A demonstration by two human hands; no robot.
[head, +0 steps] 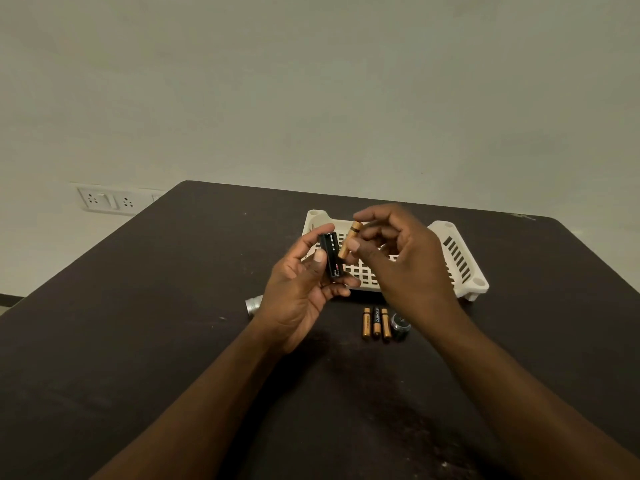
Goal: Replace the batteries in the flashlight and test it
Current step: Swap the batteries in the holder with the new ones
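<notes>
The left hand (298, 289) grips the black battery holder (330, 256) upright, slots facing right; the right hand (391, 258) pinches one battery (349, 239) beside it, seemingly for loading; flashlight body (252, 305) lies on the table (138, 306), left.

Dim, soft light; wide-angle edge distortion

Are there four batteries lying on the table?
No, three batteries lie on the table; a fourth battery is pinched in the right hand.
</notes>
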